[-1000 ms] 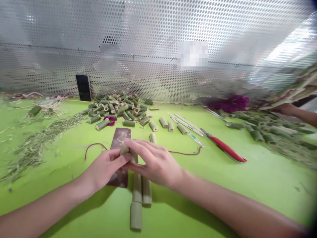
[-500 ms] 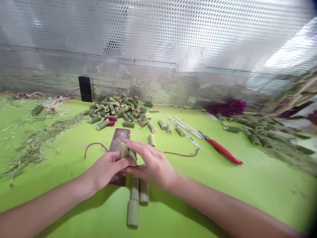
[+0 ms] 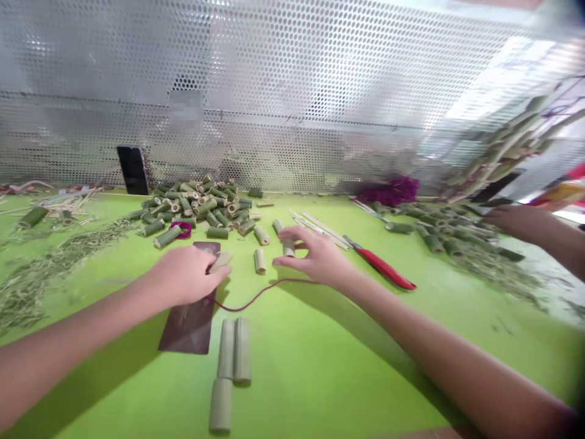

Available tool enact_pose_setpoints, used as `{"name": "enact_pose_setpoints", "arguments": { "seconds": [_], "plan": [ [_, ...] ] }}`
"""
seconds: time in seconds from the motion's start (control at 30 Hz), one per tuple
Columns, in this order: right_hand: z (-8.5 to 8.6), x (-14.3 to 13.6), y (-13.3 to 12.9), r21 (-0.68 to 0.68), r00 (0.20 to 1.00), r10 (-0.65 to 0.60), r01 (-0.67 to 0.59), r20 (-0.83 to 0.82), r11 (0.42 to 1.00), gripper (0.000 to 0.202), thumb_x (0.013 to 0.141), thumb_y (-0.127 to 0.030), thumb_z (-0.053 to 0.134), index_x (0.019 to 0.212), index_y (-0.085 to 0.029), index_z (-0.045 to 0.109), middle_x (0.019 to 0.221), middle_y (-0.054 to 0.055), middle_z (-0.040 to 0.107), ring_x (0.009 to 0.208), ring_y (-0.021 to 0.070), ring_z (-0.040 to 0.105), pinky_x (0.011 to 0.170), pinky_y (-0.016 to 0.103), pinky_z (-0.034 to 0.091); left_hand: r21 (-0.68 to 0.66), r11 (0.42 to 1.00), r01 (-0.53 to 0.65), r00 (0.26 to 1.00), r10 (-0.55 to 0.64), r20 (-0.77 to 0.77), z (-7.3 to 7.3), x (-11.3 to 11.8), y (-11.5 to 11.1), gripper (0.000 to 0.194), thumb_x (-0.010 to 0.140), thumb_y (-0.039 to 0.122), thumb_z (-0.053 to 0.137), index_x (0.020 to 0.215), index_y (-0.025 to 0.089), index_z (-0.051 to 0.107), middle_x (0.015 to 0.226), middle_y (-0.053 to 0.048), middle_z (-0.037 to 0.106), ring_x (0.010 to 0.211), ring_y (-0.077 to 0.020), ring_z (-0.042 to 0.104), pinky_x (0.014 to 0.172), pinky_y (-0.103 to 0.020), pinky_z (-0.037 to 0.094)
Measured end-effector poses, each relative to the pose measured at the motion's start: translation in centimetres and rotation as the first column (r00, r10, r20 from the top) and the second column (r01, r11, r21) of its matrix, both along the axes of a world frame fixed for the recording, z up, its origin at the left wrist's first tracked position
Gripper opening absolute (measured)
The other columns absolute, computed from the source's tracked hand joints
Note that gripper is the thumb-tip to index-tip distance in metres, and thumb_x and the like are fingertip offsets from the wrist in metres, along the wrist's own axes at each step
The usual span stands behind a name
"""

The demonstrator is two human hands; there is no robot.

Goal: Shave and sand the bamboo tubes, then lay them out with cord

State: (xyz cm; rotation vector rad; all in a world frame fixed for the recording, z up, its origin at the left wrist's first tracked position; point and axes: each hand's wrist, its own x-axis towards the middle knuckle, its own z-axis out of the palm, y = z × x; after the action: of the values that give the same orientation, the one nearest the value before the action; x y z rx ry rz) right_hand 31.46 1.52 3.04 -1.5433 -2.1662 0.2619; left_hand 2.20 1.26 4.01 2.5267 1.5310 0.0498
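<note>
My left hand (image 3: pixel 194 274) is closed around a short pale-green bamboo piece (image 3: pixel 222 262), largely covered by the fingers, above a dark sanding sheet (image 3: pixel 188 326). From beneath this hand a thin dark-red cord (image 3: pixel 249 306) curves right, toward my right wrist. My right hand (image 3: pixel 315 256) has thumb and fingers around another short bamboo piece (image 3: pixel 288 247), near the table's middle. Two bamboo pieces (image 3: pixel 243 350) lie side by side in front of me, with one more (image 3: pixel 221 405) at their near end. Close to my right hand lies a loose bamboo piece (image 3: pixel 260 261).
A pile of cut bamboo (image 3: pixel 201 204) lies behind the sheet, beside a purple cord coil (image 3: pixel 183 229). A red-handled tool (image 3: pixel 384 268) and thin sticks (image 3: pixel 320 227) lie right. A phone (image 3: pixel 132 171) leans against the mesh wall. Another person's hand (image 3: pixel 507 216) is far right.
My right hand has left the pieces held with my left hand and moved right and away, onto a loose bamboo piece. The view has turned right; another person's arm now shows.
</note>
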Motion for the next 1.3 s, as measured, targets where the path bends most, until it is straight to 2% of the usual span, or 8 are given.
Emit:
{"name": "enact_pose_setpoints", "arguments": {
  "seconds": [0.17, 0.23, 0.33, 0.4, 0.63, 0.83, 1.03, 1.3],
  "plan": [
    [-1.8, -0.6, 0.0, -0.244, 0.994, 0.104, -0.097, 0.018, 0.965, 0.055, 0.083, -0.049, 0.078, 0.131, -0.024, 0.068, 0.126, 0.009, 0.073, 0.108, 0.0275, 0.072, 0.094, 0.049, 0.060, 0.108, 0.993, 0.046, 0.996, -0.036, -0.086, -1.7, 4.6, 2.8, 0.053, 0.096, 0.057, 0.044, 0.071, 0.017, 0.069, 0.073, -0.016, 0.072, 0.071, -0.0330, 0.069, 0.061, -0.039, 0.045],
    [-1.7, -0.4, -0.2, -0.245, 0.991, 0.133, -0.123, 0.024, 0.962, 0.064, 0.080, -0.053, 0.080, 0.136, -0.024, 0.066, 0.134, 0.010, 0.070, 0.117, 0.0301, 0.070, 0.100, 0.052, 0.057, 0.147, 0.988, 0.046, 0.996, -0.035, -0.079, -2.2, 5.1, 3.1, 0.053, 0.094, 0.060, 0.049, 0.094, 0.013, 0.074, 0.091, -0.020, 0.076, 0.085, -0.0370, 0.072, 0.071, -0.043, 0.051],
    [-1.2, 0.9, 0.0, -0.205, 0.988, 0.147, -0.134, 0.049, 0.969, 0.077, 0.078, -0.057, 0.081, 0.145, -0.025, 0.061, 0.142, 0.011, 0.066, 0.131, 0.0334, 0.062, 0.109, 0.057, 0.050, 0.202, 0.974, 0.104, 0.995, -0.102, -0.024, -2.4, 5.3, 3.2, 0.075, 0.088, 0.067, 0.057, 0.137, 0.010, 0.060, 0.137, -0.024, 0.065, 0.121, -0.0412, 0.063, 0.097, -0.051, 0.051],
    [-1.2, 1.7, 0.2, -0.203, 0.986, 0.160, -0.146, 0.055, 0.968, 0.073, 0.081, -0.054, 0.078, 0.146, -0.024, 0.060, 0.138, 0.011, 0.069, 0.129, 0.0328, 0.063, 0.110, 0.057, 0.048, 0.208, 0.964, 0.167, 0.985, -0.173, 0.013, -2.4, 5.6, 3.5, 0.085, 0.085, 0.072, 0.061, 0.143, 0.010, 0.056, 0.147, -0.022, 0.058, 0.130, -0.0404, 0.056, 0.106, -0.053, 0.047],
    [-2.1, 1.0, 0.5, -0.185, 0.975, 0.212, -0.197, 0.069, 0.963, 0.050, 0.085, -0.044, 0.078, 0.128, -0.020, 0.070, 0.131, 0.010, 0.072, 0.124, 0.0313, 0.065, 0.109, 0.052, 0.050, 0.190, 0.937, 0.294, 0.941, -0.319, 0.116, -3.3, 7.5, 4.8, 0.057, 0.082, 0.067, 0.074, 0.106, 0.016, 0.077, 0.112, -0.013, 0.077, 0.109, -0.0361, 0.066, 0.097, -0.049, 0.051],
    [-2.1, 0.2, -0.9, 0.011, 0.985, 0.168, -0.167, -0.047, 0.986, 0.049, 0.083, -0.034, 0.083, 0.127, -0.021, 0.067, 0.126, 0.010, 0.072, 0.118, 0.0281, 0.068, 0.106, 0.051, 0.053, 0.305, 0.911, 0.277, 0.905, -0.354, 0.235, -2.9, 6.4, 3.6, 0.069, 0.085, 0.063, 0.076, 0.133, 0.014, 0.067, 0.130, -0.015, 0.072, 0.120, -0.0340, 0.064, 0.110, -0.049, 0.047],
    [-2.0, -0.1, -2.3, 0.288, 0.915, 0.381, -0.332, -0.133, 0.898, 0.048, 0.089, -0.038, 0.081, 0.131, -0.023, 0.063, 0.123, 0.009, 0.073, 0.115, 0.0244, 0.070, 0.101, 0.042, 0.058, 0.608, 0.719, 0.337, 0.727, -0.609, 0.317, -2.1, 4.0, 1.8, 0.055, 0.095, 0.056, 0.069, 0.129, 0.012, 0.065, 0.120, -0.014, 0.076, 0.114, -0.0287, 0.069, 0.107, -0.044, 0.052],
    [-1.8, -0.8, -3.2, 0.374, 0.866, 0.492, -0.430, -0.085, 0.822, 0.045, 0.094, -0.045, 0.074, 0.130, -0.021, 0.062, 0.117, 0.010, 0.075, 0.108, 0.0225, 0.073, 0.092, 0.037, 0.062, 0.743, 0.593, 0.311, 0.665, -0.694, 0.276, -2.6, 3.3, 0.7, 0.049, 0.094, 0.050, 0.071, 0.122, 0.012, 0.065, 0.107, -0.013, 0.077, 0.099, -0.0265, 0.072, 0.093, -0.041, 0.058]
  ]
}}
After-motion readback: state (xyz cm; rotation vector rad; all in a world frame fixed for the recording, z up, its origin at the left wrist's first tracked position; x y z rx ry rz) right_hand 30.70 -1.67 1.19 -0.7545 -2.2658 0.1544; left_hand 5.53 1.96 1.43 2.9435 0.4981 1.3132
